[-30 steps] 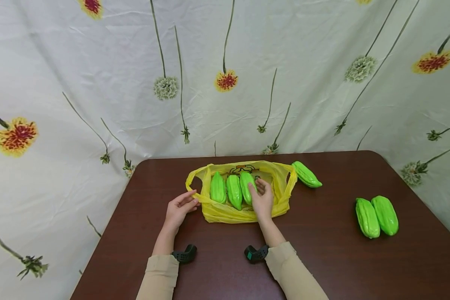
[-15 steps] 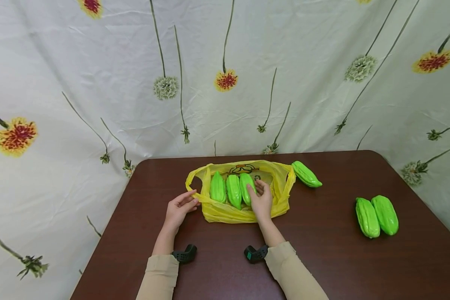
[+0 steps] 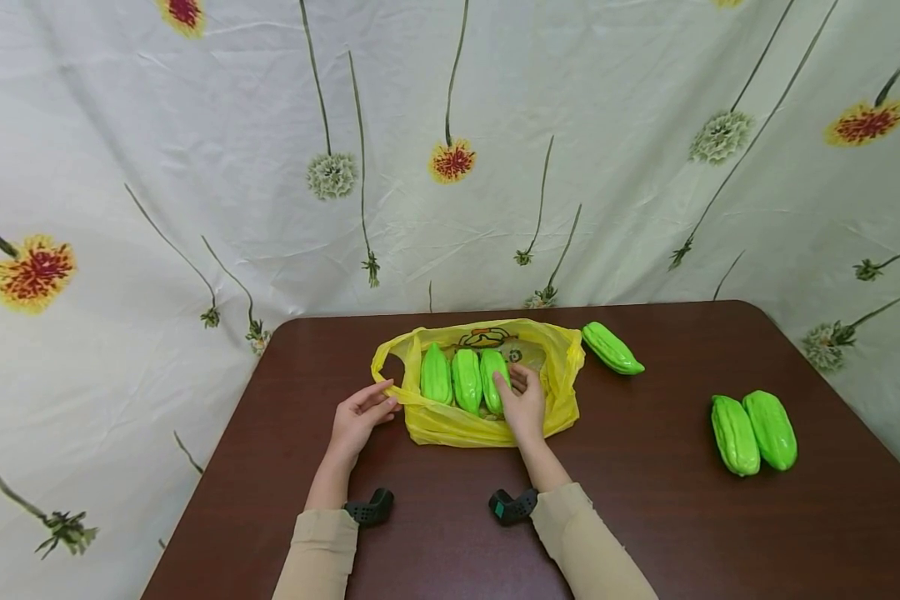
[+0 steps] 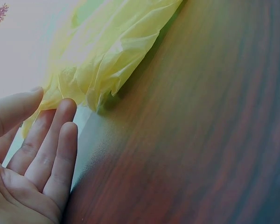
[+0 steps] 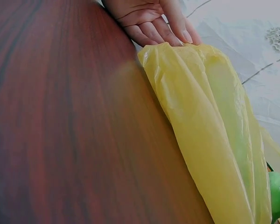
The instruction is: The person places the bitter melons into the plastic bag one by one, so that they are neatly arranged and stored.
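Note:
A yellow plastic bag [image 3: 457,432] lies on the table with its mouth spread, and three green ridged gourds [image 3: 437,375] lie side by side inside. At the bag's left handle, my left hand [image 3: 356,423] pinches the plastic between thumb and forefinger; the left wrist view shows its other fingers loosely bent below the yellow film [image 4: 107,51]. My right hand [image 3: 527,407] reaches over the bag's front edge and holds the rightmost gourd [image 3: 492,379], thumb on its near side. In the right wrist view only the end of a gourd [image 5: 278,193] and a bit of that hand show.
Another green gourd [image 3: 613,348] lies just right of the bag, near the table's back edge. Two more gourds [image 3: 735,435] rest together farther right on the dark wooden table [image 3: 450,550]. A flower-printed cloth [image 3: 270,125] hangs behind the table.
The bag's right handle has sagged a little leftward, away from the gourd beside it. The middle gourd in the bag has shifted slightly upward. Both hands stay nearly in place.

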Demonstrator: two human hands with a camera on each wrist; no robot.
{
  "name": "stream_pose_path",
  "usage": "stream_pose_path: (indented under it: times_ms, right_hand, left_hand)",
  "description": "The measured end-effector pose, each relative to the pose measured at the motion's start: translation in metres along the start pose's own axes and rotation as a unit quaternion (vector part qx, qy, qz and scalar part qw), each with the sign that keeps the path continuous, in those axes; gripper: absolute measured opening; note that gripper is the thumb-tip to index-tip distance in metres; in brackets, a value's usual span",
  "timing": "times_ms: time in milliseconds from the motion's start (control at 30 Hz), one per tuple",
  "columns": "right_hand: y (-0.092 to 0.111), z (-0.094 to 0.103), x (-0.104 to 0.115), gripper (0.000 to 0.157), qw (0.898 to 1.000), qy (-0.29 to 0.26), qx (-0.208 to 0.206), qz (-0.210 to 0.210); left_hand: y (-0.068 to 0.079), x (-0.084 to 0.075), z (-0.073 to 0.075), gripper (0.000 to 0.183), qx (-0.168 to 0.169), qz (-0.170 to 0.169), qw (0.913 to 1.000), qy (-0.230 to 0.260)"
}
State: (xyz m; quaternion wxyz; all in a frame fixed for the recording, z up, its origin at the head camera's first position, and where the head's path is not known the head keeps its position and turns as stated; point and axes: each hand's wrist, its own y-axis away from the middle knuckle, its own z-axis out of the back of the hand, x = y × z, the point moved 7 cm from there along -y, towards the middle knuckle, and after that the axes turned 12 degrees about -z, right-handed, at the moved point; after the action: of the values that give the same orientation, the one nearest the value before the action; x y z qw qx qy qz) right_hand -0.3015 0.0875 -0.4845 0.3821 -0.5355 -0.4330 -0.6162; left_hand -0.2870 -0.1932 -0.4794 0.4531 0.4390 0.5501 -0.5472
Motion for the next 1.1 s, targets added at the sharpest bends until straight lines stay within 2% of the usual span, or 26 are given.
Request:
stream_pose_path:
  times_ms: [167, 400, 733, 1100]
  right_hand:
    - [0.0, 0.002, 0.003, 0.049, 1.0, -0.008, -0.005, 0.0]
    - [0.0, 0.007, 0.01, 0.043, 0.998, -0.056, -0.013, 0.012]
    - [0.004, 0.019, 0.037, 0.04, 0.996, -0.08, 0.006, 0.025]
    - [0.01, 0.044, 0.066, 0.043, 0.995, -0.094, 0.02, 0.03]
  left_hand:
    - [-0.004, 0.013, 0.004, 0.043, -0.006, -0.01, 0.9999, -0.001]
    - [-0.004, 0.012, 0.003, 0.042, -0.004, -0.039, 0.9992, -0.002]
    - [-0.004, 0.012, 0.004, 0.044, -0.006, -0.034, 0.9994, -0.004]
    - [-0.003, 0.012, 0.004, 0.045, -0.003, -0.034, 0.9994, -0.01]
